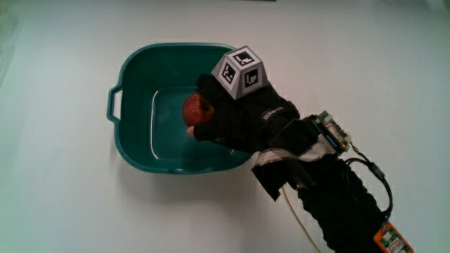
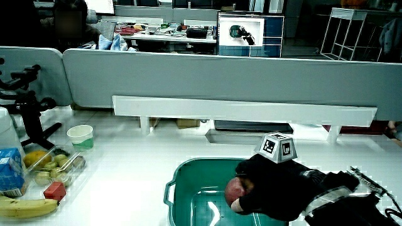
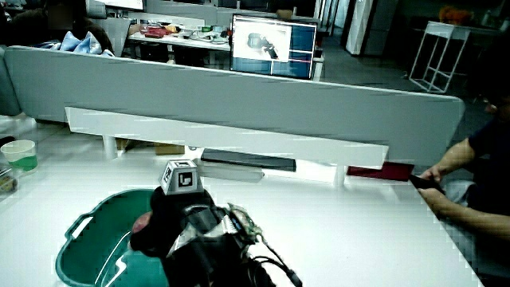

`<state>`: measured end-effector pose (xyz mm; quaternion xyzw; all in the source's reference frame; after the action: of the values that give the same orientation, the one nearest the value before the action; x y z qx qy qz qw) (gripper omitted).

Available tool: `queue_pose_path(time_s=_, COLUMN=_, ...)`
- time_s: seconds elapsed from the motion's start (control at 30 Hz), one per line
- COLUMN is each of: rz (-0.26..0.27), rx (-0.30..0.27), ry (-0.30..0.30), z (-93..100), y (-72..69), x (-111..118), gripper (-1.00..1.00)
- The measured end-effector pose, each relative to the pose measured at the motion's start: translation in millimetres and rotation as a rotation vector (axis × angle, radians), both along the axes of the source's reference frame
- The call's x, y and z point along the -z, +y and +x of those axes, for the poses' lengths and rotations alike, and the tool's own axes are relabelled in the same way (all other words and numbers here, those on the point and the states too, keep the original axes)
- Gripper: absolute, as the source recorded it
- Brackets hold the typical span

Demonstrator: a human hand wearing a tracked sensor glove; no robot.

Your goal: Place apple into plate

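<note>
A teal plastic basin (image 1: pixel 133 77) with a small handle stands on the white table; it also shows in both side views (image 2: pixel 188 172) (image 3: pixel 96 219). The hand (image 1: pixel 235 116) in its black glove, patterned cube (image 1: pixel 242 70) on its back, reaches over the basin's rim into the inside. Its fingers are curled around a red apple (image 1: pixel 195 109), held low over the basin's floor. A side view shows the apple (image 2: pixel 234 188) in the fingers inside the basin. In a side view the hand (image 3: pixel 163 219) hides the apple.
Beside the basin, toward the table's edge, a clear tray (image 2: pixel 53 169) holds fruit, with a banana (image 2: pixel 25 206), a blue carton (image 2: pixel 11 169) and a white-green cup (image 2: pixel 80 136). A low grey partition (image 2: pixel 207 78) with a white shelf runs along the table.
</note>
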<state>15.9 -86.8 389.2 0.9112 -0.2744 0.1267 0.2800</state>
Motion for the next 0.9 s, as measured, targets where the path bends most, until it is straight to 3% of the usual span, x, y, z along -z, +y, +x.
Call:
queue_pose_path(time_s=0.2, rz=-0.040, rx=-0.005, ry=0.005, z=-5.7, y=1.0, x=-20, gripper=0.00)
queue_pose_path(time_s=0.47, rz=-0.045, rx=0.015, ry=0.053, z=-19.6, y=3.5, x=-39, gripper=0.00)
queue_pose_path(time_s=0.6, rz=-0.086, rx=0.033, ry=0.079, z=-23.8, y=6.7, x=-53, gripper=0.00)
queue_pose_path(time_s=0.9, rz=-0.109, rx=0.047, ry=0.111, z=-29.5, y=10.0, x=-67, gripper=0.00)
